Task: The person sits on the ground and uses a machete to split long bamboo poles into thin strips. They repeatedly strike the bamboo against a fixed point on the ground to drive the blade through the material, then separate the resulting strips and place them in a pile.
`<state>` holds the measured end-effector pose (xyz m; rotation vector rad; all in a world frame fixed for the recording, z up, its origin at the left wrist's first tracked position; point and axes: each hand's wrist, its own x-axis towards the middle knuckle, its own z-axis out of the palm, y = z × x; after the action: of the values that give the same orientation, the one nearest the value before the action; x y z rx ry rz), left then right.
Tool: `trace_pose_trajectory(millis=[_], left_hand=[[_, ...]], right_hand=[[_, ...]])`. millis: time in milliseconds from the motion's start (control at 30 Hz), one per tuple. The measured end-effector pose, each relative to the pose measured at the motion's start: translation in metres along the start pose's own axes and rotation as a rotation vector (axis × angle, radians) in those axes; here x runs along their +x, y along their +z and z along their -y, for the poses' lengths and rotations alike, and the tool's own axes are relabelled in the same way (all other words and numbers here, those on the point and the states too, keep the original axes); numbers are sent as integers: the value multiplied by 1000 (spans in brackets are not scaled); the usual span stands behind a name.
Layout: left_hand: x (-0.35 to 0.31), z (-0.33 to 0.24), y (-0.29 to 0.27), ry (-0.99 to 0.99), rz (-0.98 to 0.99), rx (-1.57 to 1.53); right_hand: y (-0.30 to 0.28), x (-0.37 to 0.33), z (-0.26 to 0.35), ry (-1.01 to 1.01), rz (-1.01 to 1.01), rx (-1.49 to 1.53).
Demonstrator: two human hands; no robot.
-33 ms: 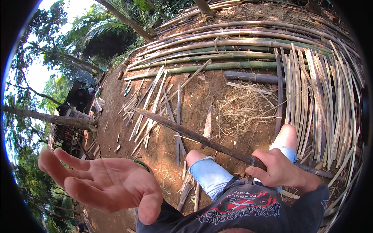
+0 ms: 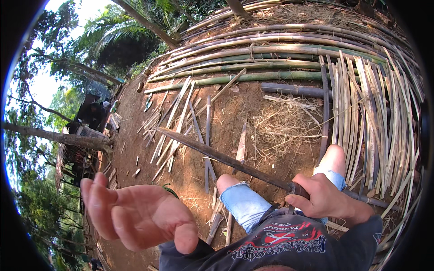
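Observation:
My left hand (image 2: 144, 212) is raised in the air at the lower left, palm up, fingers loosely curled and apart, holding nothing. A dark green band (image 2: 171, 190) is partly visible at its wrist. In front of my right thigh, my right hand (image 2: 321, 196) is wrapped round the dark handle of a machete (image 2: 221, 157). The long, worn blade slants up and left over the ground and ends in a point. Its handle is mostly covered by my fingers.
Split bamboo strips (image 2: 361, 122) lie in a dense row at the right. Whole bamboo poles (image 2: 244, 49) stretch across the back. Dry shavings (image 2: 289, 124) cover the reddish soil ahead of my knees, and loose bamboo slats (image 2: 174, 126) are scattered left of them. Tree trunks (image 2: 58, 136) stand farther left.
My left hand has shifted right, toward my body, and its fingers have curled in a little. The right hand and the machete look nearly unmoved.

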<state>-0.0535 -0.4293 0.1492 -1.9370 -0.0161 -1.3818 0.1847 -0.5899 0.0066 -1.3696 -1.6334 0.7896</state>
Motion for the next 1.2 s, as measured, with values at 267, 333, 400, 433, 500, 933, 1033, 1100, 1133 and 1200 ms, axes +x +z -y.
trace_pose_trajectory(millis=[267, 333, 400, 433, 500, 933, 1033, 1100, 1133, 1200], left_hand=[[-75, -59, 3, -409, 448, -425], [-73, -59, 5, -407, 471, -449], [-71, -60, 9, -441, 437, -466], [-71, -62, 9, -464, 422, -476], [-69, -60, 14, -476, 389, -422], [-44, -43, -5, -434, 293, -334], [-32, -35, -1, -423, 268, -338], [-28, -33, 6, -483, 279, -378], [-29, -31, 9, -495, 274, -392], [-20, -32, 13, -528, 287, -409]], right_hand=[[3, 10, 2, -45, 64, 62], [4, 14, -3, -67, 71, 35], [9, 21, -14, -72, 65, 85], [15, 25, -23, -58, 58, 146], [20, 31, -28, -59, 32, 178], [2, 25, 23, -121, 5, 66], [-14, 29, 39, -131, 22, 50], [-20, 35, 44, -66, 51, 11], [-18, 34, 47, -66, 33, 60], [-17, 33, 49, -74, 3, 77]])
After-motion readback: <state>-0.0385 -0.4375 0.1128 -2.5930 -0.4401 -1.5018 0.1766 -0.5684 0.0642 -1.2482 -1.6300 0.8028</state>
